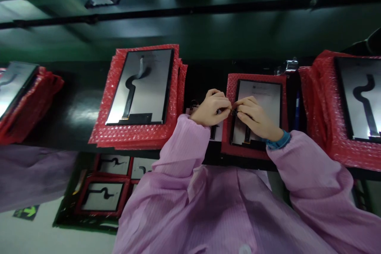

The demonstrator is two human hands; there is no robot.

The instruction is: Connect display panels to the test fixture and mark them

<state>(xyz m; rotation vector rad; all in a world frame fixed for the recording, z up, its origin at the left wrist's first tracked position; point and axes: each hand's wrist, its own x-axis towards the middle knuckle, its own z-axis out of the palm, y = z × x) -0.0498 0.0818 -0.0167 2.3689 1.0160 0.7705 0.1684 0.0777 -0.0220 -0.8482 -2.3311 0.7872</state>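
Observation:
An LCD screen panel (269, 91) with a grey back lies on a red bubble-wrap sheet (230, 87) in front of me. Its black flex cable (247, 135) runs up from the lower edge and passes under my right hand (257, 119). That hand is closed in a pinch on the cable's end over the panel's left side. My left hand (212, 109) is also pinched, its fingertips meeting the right ones there. Whatever the left fingers hold is too small to make out. Beneath my left wrist lies a partly hidden white sheet (219, 131) with dark items.
Left of my hands, a panel (154, 83) rests on stacked red bubble wrap (139, 139). More wrapped stacks stand at far left (35, 99) and right (323, 127). A blue pen (297, 107) lies beside the right stack. Below the bench, a green crate (64, 210) holds several panels.

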